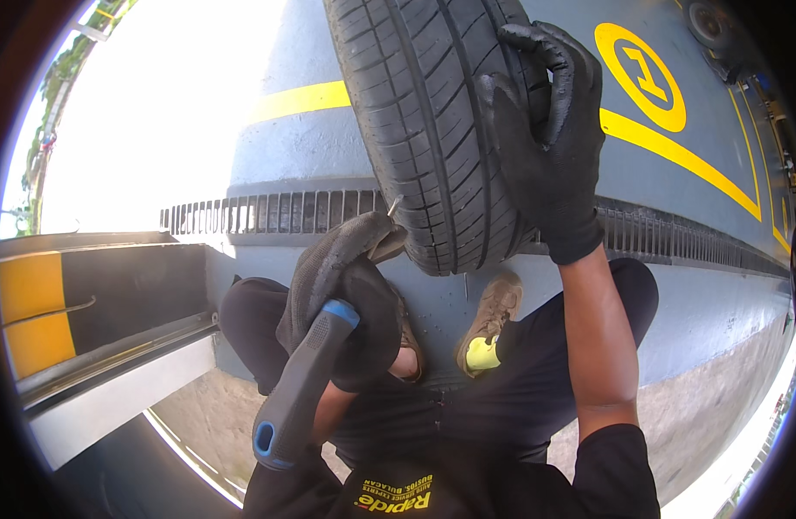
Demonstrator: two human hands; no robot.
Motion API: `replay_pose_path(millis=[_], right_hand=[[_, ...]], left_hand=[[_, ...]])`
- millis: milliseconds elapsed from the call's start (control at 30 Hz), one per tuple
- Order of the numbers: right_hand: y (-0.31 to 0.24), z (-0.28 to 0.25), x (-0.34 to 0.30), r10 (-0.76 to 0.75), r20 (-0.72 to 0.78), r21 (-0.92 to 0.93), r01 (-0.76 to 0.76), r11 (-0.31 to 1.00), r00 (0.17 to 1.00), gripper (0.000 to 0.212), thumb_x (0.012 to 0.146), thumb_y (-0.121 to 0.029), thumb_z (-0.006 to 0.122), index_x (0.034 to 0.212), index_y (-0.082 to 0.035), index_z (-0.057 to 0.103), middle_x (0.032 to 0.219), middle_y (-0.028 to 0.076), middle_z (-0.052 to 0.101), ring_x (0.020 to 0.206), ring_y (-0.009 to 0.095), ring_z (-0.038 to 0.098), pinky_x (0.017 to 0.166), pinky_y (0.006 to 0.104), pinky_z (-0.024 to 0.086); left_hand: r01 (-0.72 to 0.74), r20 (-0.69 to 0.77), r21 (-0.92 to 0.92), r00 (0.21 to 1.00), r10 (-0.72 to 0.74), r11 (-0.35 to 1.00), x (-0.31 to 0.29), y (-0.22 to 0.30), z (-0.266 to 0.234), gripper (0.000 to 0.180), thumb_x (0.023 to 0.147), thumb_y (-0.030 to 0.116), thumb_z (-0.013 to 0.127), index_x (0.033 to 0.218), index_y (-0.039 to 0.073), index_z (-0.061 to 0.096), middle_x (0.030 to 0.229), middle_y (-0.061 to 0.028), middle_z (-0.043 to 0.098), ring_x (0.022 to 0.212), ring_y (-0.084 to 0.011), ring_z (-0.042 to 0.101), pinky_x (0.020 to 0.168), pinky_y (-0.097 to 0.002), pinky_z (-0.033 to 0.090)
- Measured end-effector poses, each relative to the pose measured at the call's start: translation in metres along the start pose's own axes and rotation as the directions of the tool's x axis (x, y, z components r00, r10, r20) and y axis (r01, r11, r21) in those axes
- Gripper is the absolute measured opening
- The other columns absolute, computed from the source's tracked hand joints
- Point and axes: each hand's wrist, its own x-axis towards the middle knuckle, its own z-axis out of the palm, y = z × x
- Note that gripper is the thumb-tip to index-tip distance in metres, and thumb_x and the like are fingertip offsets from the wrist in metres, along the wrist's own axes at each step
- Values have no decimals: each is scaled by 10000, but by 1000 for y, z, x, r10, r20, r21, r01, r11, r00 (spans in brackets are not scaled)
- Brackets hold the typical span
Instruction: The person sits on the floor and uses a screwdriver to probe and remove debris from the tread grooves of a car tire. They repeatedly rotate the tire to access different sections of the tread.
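A black tire stands upright in front of me, its grooved tread facing me. My left hand, in a dark glove, is closed around a hand tool with a grey and blue handle. The handle's butt end points down toward my lap. A thin, light tip shows beyond my fingers, close to the tread's left edge; whether it touches the rubber I cannot tell. My right hand, also gloved in black, grips the tire's right edge, thumb toward the tread and fingers bent over the shoulder.
A dark metal drain grate crosses the blue-grey floor behind the tire. At left stands a yellow-and-black metal structure. My shoes are below the tire. Yellow floor markings and a wheel lie farther right.
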Motion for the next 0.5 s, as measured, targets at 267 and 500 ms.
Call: replay_pose_path(millis=[267,500], right_hand=[[-2,0,0,-34,4,-56,34,998,999,395,905,-21,643,1281,-3,523,1257,145,561,1174,249,573,1011,347,447],[-4,-1,-1,-13,0,-85,13,996,1000,384,907,-49,647,1274,-21,538,1256,149,556,1166,271,570,1008,361,445]], left_hand=[[129,-33,-279,989,-143,952,-8,6,10,294,1015,108,458,1171,-103,590,1085,-228,679,989,-306,704,889,-392,569],[-15,-62,-108,998,9,994,-17,5,22,300,1036,133,442,1164,-93,592,1143,-240,659,1023,-320,690,896,-403,566]])
